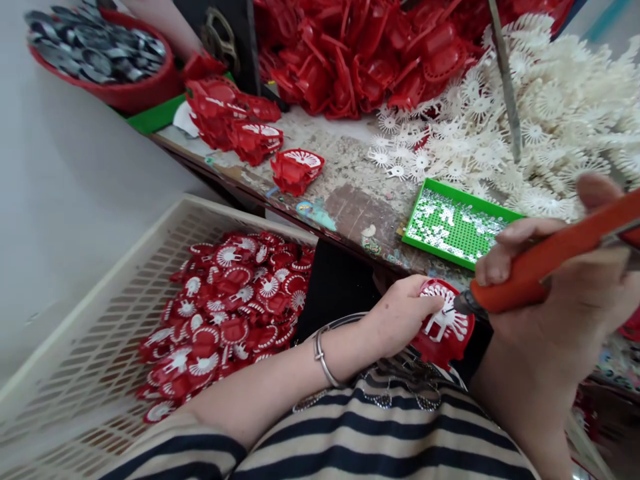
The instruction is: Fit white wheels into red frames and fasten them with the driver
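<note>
My left hand grips a red plastic part close to my body, thumb over its front. A white fan-shaped piece lies on that part. My right hand is wrapped around an orange electric screwdriver. Its dark tip points left and meets the middle of the white piece; a screw there is too small to make out. Just beyond my right fingers, a green tray holds many small silvery pieces on the table.
White fan pieces are heaped at the back right, red parts at the back. Several red parts with white pieces line the table's left edge. A cream crate of assembled parts stands lower left. A red basin holds metallic pieces.
</note>
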`<state>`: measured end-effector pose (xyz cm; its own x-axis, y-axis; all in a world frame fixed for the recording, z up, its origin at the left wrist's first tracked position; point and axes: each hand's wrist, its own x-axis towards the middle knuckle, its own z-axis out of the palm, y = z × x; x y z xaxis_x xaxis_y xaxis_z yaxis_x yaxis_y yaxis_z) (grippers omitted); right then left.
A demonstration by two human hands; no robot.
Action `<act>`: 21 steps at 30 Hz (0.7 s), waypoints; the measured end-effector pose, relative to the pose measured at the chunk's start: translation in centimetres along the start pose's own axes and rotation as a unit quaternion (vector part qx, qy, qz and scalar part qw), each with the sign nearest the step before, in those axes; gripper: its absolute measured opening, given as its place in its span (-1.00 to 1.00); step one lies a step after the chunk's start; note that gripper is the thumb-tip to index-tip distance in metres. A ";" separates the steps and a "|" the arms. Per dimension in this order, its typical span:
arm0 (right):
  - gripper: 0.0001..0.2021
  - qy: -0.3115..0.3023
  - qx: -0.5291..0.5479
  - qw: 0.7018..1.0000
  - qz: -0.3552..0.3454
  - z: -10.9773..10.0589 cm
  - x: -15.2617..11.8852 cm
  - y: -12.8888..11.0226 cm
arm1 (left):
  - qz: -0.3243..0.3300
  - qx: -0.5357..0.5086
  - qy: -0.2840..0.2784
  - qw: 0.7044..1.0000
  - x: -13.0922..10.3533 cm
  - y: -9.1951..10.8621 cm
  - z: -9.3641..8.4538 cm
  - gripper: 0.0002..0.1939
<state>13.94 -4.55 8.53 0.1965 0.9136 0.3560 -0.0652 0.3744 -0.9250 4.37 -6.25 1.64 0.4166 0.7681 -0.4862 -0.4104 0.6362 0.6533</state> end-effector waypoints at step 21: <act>-0.94 -0.058 0.061 0.996 0.038 -0.4 -0.1 1.2 | -0.006 0.053 0.017 0.998 -0.1 -0.3 -0.5 -0.90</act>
<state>14.22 -4.26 7.38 0.0731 0.9496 0.3048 -0.1954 0.3133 -0.9293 4.06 -6.49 1.25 0.3923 0.7637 -0.5127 -0.3168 0.6355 0.7041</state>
